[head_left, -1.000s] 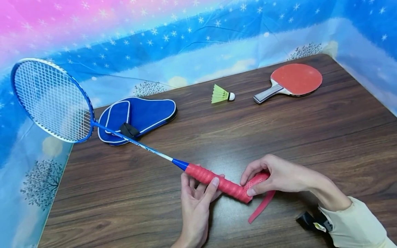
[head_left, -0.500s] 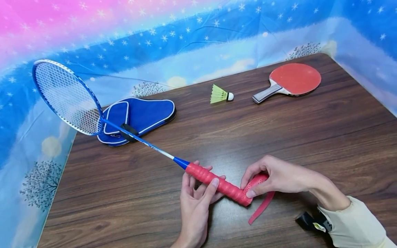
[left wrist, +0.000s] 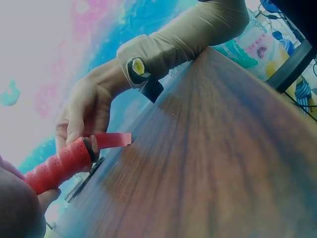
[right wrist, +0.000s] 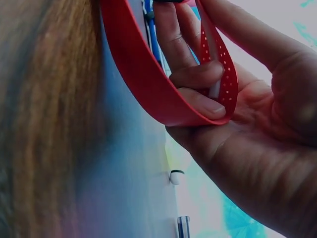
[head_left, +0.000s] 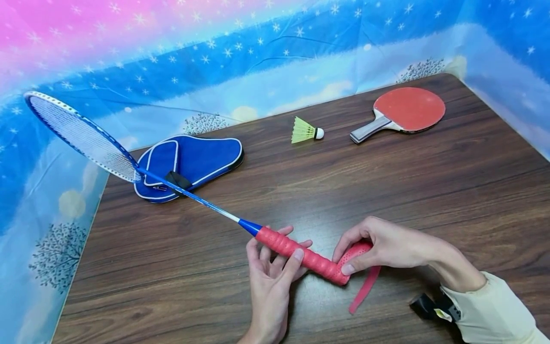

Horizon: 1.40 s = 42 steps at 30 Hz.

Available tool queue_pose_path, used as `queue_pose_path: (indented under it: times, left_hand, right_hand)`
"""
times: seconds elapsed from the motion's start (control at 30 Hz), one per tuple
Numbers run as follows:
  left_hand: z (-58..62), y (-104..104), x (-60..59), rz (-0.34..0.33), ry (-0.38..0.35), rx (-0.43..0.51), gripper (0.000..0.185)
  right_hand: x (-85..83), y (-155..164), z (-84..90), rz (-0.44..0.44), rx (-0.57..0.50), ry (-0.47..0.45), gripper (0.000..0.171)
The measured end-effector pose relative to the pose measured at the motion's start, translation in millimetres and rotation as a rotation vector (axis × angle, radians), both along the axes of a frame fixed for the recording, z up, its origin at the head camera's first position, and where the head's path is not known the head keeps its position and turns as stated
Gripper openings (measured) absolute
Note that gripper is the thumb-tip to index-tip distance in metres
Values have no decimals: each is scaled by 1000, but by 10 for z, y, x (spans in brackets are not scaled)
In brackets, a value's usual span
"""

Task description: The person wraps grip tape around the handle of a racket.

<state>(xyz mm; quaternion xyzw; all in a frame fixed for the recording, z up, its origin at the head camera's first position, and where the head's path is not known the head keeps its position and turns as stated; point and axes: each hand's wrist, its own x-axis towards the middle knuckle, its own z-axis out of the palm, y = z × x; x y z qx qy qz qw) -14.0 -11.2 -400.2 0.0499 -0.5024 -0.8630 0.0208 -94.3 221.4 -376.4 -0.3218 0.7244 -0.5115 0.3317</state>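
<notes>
Risk noted: the red grip tape (head_left: 365, 289), of which a loose tail hangs off the butt end of the badminton racket (head_left: 180, 191), is judged liable to slacken or wrinkle should tension be lost, and the long frame overhanging the table (head_left: 386, 191) edge could swing if the handle (head_left: 301, 255) is turned carelessly. Left hand (head_left: 270, 282): fingers curled round the wrapped handle, held above the table. Right hand (head_left: 386, 246): closed at the butt end, the perforated tape pinched between thumb and fingers.
</notes>
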Motion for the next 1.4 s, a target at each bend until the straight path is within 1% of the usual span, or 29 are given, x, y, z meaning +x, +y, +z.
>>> queue_pose_path:
  times: [0.17,0.23,0.33,0.53,0.67,0.8,0.9,0.97,1.07,1.23,1.4]
  left_hand:
    - [-17,4,-5,22,-8,1,71]
    - [-21,3,-6,40,-22,-8,73]
    - [-21,1,-4,50,-32,-25,73]
    - [-10,-2,-3,25,-20,-24,71]
    - [-11,3,-4,11,-37,-8,73]
    - [-20,7,-3,19,-22,4,69]
    - [-23,6,-4,30,4,0,66]
    - [-24,4,-4,37,6,-6,64]
    - [-25,2,-2,44,-12,-14,65]
    - [-23,4,-5,55,-54,-11,74]
    - [-11,-3,-9,58,-81,-26,76]
  right_hand:
    - [21,-38,-21,-14,24,7,18]
    - [27,-53,-28,-15,29,13,18]
    - [27,-54,-27,-15,33,14,18]
    - [12,-20,-26,0,9,-3,18]
    - [30,-21,-38,-18,21,-16,18]
    - [34,-28,-38,-25,32,-20,19]
    - [13,-13,-30,-13,23,-27,18]
    - [1,-5,-28,-8,19,-32,18]
    - [-6,-9,-33,-14,23,-28,18]
    - [-4,-24,-40,-31,16,-24,18]
    - [-8,-20,-47,-20,-11,-11,16]
